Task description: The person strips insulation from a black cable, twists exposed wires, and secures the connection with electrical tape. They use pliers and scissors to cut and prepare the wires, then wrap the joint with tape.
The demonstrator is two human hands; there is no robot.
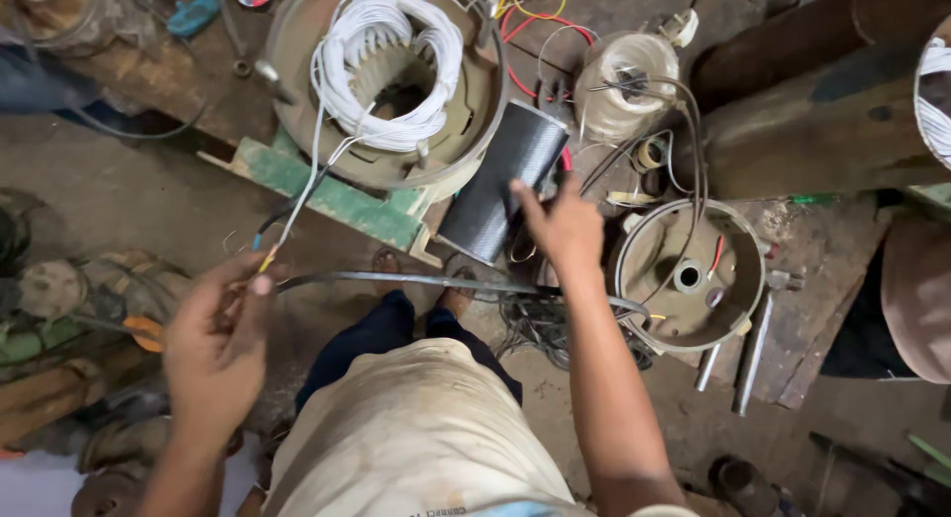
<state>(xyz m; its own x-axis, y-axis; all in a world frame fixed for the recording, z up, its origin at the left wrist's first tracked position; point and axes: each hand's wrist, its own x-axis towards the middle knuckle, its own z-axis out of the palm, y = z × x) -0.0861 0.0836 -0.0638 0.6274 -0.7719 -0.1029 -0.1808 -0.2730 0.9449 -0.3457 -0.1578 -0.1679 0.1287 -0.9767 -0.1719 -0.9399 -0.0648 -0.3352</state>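
At the far left, my left hand (pixel 216 344) is raised with fingers curled, thumb and forefinger pinching the end of a dark flat strip (pixel 416 281) that runs rightward across my lap. Just above my fingertips hang the thin white wires (pixel 309 175), their coloured ends close to my thumb; I cannot tell whether I touch them. The wires lead up to a white wire coil (pixel 391 66) sitting in a round motor housing (pixel 297 51), which rests on a green wooden block (pixel 342 200). Right of it, a black cylinder (pixel 503 180) leans tilted against the housing. My right hand (pixel 563 225) reaches forward, fingers loosely spread, fingertips touching the cylinder's lower right side, not closed around it. Further right lies a round metal end cover (pixel 688 274) with a red wire inside, near two metal rods (pixel 753 354) on the floor.
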